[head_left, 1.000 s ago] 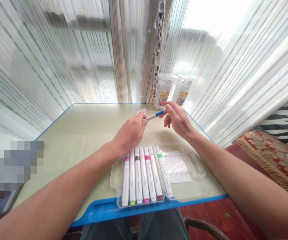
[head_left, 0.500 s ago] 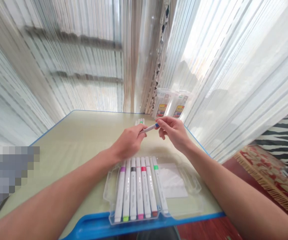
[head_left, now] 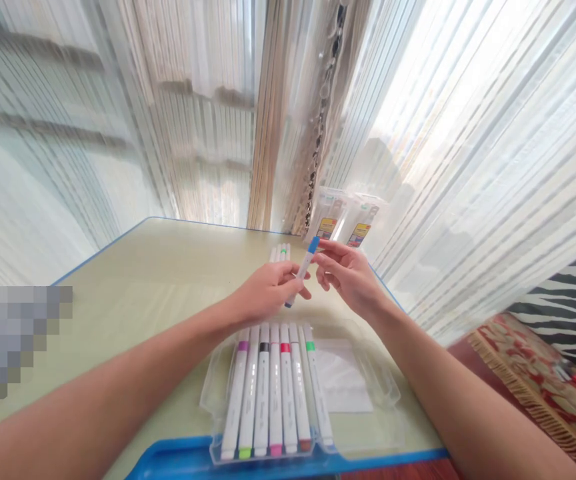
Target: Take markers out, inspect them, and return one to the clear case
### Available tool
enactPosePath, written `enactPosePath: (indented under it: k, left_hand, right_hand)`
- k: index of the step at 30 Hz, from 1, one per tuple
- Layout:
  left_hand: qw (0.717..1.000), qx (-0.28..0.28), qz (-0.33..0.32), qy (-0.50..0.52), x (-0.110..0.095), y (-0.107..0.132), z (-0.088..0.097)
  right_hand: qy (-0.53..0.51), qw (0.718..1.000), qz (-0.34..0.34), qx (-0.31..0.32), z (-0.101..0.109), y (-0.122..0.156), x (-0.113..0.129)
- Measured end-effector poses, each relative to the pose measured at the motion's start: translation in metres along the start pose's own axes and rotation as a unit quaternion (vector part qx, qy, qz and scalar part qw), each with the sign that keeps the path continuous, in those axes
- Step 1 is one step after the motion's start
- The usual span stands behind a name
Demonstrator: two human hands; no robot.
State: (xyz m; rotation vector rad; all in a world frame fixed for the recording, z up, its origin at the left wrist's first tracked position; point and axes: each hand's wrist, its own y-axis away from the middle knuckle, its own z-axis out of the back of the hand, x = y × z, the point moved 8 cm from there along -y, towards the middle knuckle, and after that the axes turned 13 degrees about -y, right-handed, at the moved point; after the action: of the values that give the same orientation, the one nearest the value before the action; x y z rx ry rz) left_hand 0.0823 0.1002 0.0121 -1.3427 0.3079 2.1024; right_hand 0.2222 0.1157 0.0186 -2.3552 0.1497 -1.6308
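My left hand [head_left: 267, 291] pinches a white marker with blue ends [head_left: 301, 270], which stands tilted with its blue cap up. My right hand [head_left: 347, 275] hovers just right of the cap, fingers loosely curled and apart, holding nothing. Below both hands an open clear plastic case [head_left: 373, 373] lies on the pale green table [head_left: 158, 280]. Several white markers [head_left: 273, 390] with coloured bands lie side by side in its left half. A white insert lies in the right half.
A few loose markers [head_left: 280, 252] lie at the table's far edge. Two packaged marker sets [head_left: 345, 217] lean against the curtains behind. The table has a blue rim [head_left: 183, 460]. A patterned rug and zebra fabric [head_left: 558, 320] lie to the right.
The marker has swung from nearly level to tilted upright in my left hand. My right hand has let go of its blue cap end. The view has shifted upward.
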Motion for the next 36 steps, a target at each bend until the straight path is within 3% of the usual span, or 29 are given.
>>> enactPosePath:
  k: [5, 13, 20, 26, 31, 36]
  left_hand:
    - [0.990, -0.042, -0.005, 0.134, 0.001, -0.002, 0.004]
    - [0.942, -0.102, 0.010, 0.319, 0.009, -0.002, 0.011]
    - [0.929, -0.171, 0.056, 0.322, 0.017, 0.002, 0.022]
    - [0.926, -0.243, 0.059, 0.283, 0.019, 0.006, 0.046]
    - [0.941, -0.227, 0.076, 0.238, 0.015, 0.014, 0.060]
    - [0.938, -0.213, 0.066, 0.264, 0.013, 0.028, 0.067]
  right_hand:
    - [0.066, 0.997, -0.019, 0.042, -0.013, 0.006, -0.002]
    - [0.166, 0.983, 0.003, 0.080, -0.026, 0.012, 0.002]
    - [0.127, 0.991, 0.024, 0.030, -0.020, 0.010, 0.009]
    - [0.044, 0.999, 0.014, -0.015, -0.003, 0.003, 0.007]
    - [-0.054, 0.997, 0.001, -0.051, 0.003, 0.001, 0.008]
    - [-0.106, 0.994, -0.030, -0.026, -0.007, 0.006, 0.007]
